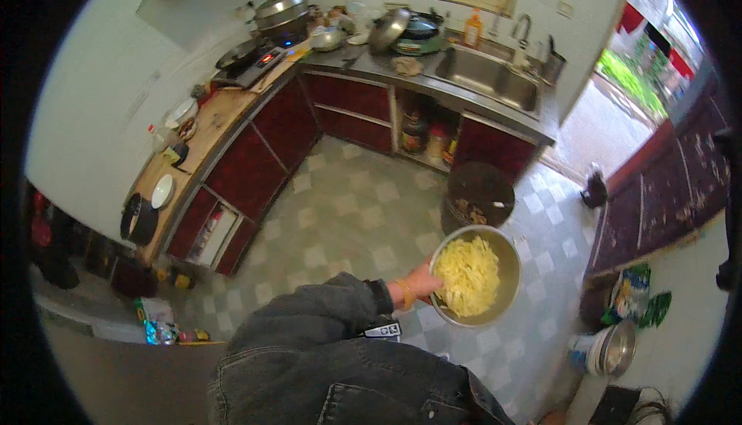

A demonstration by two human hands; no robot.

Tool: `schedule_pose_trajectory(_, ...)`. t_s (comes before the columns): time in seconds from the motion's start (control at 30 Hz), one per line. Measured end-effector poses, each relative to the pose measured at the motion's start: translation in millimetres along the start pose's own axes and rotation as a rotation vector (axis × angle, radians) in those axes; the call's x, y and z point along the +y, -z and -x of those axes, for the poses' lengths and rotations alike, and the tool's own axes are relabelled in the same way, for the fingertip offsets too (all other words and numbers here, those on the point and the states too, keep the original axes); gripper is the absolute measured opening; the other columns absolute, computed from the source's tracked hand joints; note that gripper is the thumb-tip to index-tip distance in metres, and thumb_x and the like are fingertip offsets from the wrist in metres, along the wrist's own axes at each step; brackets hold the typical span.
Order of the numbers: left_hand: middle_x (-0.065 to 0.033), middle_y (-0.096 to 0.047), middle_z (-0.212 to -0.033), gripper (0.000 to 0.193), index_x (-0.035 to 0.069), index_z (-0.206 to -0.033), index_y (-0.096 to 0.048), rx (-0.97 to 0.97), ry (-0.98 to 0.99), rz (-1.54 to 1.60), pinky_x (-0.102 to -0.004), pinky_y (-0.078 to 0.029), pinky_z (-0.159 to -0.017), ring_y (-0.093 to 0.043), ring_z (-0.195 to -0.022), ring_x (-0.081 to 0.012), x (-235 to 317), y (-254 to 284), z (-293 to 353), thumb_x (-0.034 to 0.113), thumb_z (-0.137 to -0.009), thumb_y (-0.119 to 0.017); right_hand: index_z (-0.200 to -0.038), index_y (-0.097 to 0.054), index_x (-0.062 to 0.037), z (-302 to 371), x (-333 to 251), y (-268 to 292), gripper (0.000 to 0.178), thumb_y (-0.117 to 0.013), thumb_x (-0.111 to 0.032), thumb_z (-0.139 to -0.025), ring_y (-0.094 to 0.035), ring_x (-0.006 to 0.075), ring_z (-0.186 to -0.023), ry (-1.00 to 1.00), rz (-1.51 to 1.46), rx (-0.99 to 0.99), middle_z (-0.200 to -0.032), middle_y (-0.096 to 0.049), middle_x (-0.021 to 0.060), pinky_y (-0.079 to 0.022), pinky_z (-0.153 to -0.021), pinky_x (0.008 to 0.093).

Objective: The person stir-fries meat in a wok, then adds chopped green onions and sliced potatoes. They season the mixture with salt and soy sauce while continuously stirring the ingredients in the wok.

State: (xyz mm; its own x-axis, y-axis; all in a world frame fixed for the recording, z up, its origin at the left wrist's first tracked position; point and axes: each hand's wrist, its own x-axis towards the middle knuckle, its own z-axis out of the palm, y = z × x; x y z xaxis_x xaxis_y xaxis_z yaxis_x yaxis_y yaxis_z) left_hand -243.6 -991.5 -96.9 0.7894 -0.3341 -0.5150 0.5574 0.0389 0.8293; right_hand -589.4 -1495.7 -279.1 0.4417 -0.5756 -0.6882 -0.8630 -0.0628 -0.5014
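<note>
My left hand (421, 282) is closed on the left rim of a round metal basin (508, 276). The arm in a dark grey denim sleeve reaches across to it, with a yellowish band at the wrist. Pale yellow cut strips (470, 274), looking like potato, fill much of the basin. It is held above the tiled floor, just on the near side of a dark round bin (481, 185) with scraps inside. My right hand does not show.
An L-shaped counter (224, 108) with red cupboards holds a steamer pot (282, 11), a wok (238, 54) and a white bowl (162, 191). The steel sink (487, 77) lies at the back right. An open doorway and a dark door (665, 193) stand to the right, with buckets (591, 351) nearer.
</note>
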Motion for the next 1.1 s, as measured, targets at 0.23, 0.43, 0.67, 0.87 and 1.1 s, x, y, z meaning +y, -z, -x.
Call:
schedule_pose_trajectory(0.23,-0.0115,-0.068,-0.108,0.038,0.001,-0.129,-0.054,0.314,-0.095,0.169,-0.0331,-0.061,-0.060,-0.071,-0.081,-0.0204,99,209,-17,0.011,-0.092,-0.054,-0.085,-0.055,-0.0061,-98,-191,-102,0.021,-0.064,-0.023,-0.092,-0.061,0.0234,-0.060,0.035,-0.043,-0.326,-0.072,-0.061,0.0111,-0.050,-0.054,0.0395)
schedule_pose_trajectory(0.43,-0.0154,-0.066,-0.114,0.039,0.001,-0.132,-0.052,0.591,-0.282,0.329,-0.0361,-0.063,-0.062,-0.071,-0.093,-0.0260,170,340,22,0.010,-0.094,-0.049,-0.083,-0.060,-0.0039,-212,-453,-246,0.018,-0.060,-0.019,-0.093,-0.061,0.0213,-0.053,0.568,0.250,-0.327,-0.066,-0.061,0.0115,-0.048,-0.044,0.0377)
schedule_pose_trajectory(0.67,-0.0140,-0.064,-0.117,0.046,-0.001,-0.134,-0.049,1.066,-0.385,0.495,-0.0293,-0.060,-0.058,-0.070,-0.090,-0.0220,229,472,110,0.005,-0.089,-0.046,-0.090,-0.069,0.0010,-69,-811,-500,0.026,-0.071,-0.024,-0.085,-0.069,0.0295,-0.076,1.166,0.529,-0.370,-0.082,-0.070,0.0179,-0.052,-0.068,0.0406)
schedule_pose_trajectory(0.87,-0.0145,-0.065,-0.111,0.040,-0.002,-0.126,-0.053,1.224,-0.604,0.628,-0.0349,-0.061,-0.063,-0.068,-0.092,-0.0248,275,630,149,0.004,-0.087,-0.048,-0.093,-0.065,-0.0016,85,-964,-703,0.013,-0.064,-0.015,-0.094,-0.061,0.0142,-0.063,1.200,0.395,-0.848,-0.074,-0.063,0.0034,-0.049,-0.057,0.0310)
schedule_pose_trajectory(1.1,-0.0137,-0.065,-0.113,0.036,-0.004,-0.124,-0.054,1.303,-0.536,0.570,-0.0345,-0.063,-0.073,-0.068,-0.096,-0.0257,355,862,181,0.009,-0.090,-0.048,-0.097,-0.063,-0.0020,260,-1071,-872,0.011,-0.060,-0.012,-0.096,-0.062,0.0116,-0.069,1.110,0.457,-1.057,-0.082,-0.065,0.0032,-0.050,-0.060,0.0278)
